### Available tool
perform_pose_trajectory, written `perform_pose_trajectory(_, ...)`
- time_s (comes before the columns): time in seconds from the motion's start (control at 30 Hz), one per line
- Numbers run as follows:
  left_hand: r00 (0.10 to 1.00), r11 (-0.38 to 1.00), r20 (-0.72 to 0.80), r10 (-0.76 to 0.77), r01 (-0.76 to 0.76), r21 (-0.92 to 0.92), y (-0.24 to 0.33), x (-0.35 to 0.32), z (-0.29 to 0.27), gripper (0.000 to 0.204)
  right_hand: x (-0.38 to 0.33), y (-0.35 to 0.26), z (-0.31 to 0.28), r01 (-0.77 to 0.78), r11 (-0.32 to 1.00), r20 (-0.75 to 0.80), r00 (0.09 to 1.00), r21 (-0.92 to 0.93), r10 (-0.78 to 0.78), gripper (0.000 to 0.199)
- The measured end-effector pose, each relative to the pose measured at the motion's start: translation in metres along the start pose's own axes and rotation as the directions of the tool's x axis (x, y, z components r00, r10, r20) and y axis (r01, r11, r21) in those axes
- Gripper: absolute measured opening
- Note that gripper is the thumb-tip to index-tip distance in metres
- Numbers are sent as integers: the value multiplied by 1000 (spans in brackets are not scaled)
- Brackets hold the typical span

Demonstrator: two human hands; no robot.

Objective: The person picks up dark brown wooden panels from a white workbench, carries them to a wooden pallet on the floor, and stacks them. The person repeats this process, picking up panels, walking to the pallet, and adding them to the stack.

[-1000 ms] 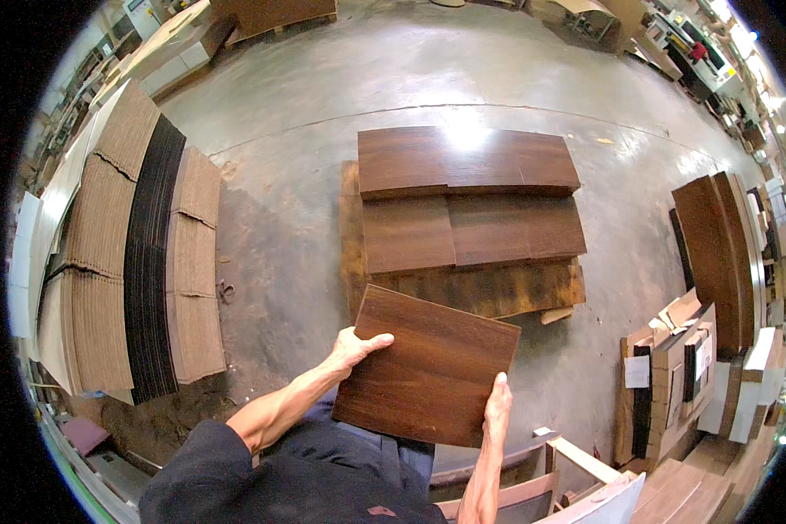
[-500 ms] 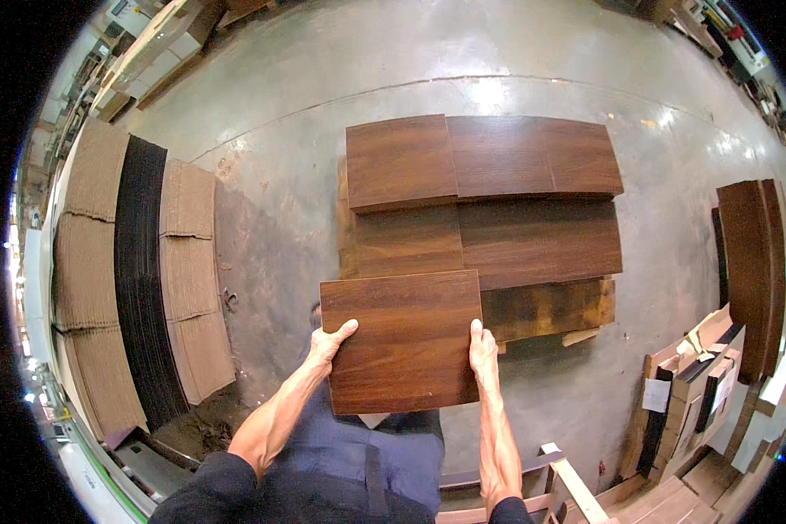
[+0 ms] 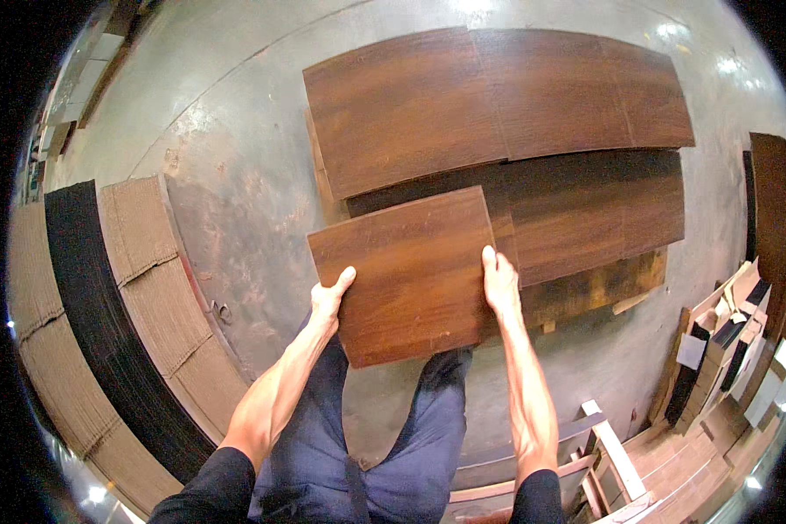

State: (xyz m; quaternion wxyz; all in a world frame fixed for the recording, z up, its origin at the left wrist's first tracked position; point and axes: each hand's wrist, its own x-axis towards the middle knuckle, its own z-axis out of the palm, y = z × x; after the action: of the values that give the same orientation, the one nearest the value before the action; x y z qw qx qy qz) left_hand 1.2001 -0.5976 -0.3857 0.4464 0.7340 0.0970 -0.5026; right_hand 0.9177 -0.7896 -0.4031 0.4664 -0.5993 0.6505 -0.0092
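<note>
Grey concrete floor (image 3: 236,131) lies under everything. Nearest, the left hand (image 3: 330,299) and right hand (image 3: 500,284), fingers clamped on opposite side edges, hold one dark brown rectangular wood-veneer panel (image 3: 415,275) level. Just beyond the fingers sits a low stack of matching brown panels (image 3: 533,148): three show in the far row, at least one in the near row, more hidden beneath. Judging by the gap, lowering it flat and square with the neighbouring edge, fingertips clear, would serve best. Left of the fingers lean corrugated cardboard sheets (image 3: 157,288).
</note>
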Motion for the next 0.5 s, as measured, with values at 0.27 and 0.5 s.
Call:
perform_pose_trajectory(0.27,1000,999,20,22,-23,31,4,75,24,73,58,-7,2,32,969,-38,998,-245,-42,61)
perform_pose_trajectory(0.5,999,1000,-35,-4,4,1,4,73,40,65,74,2,0,120,978,-165,975,-171,-148,88)
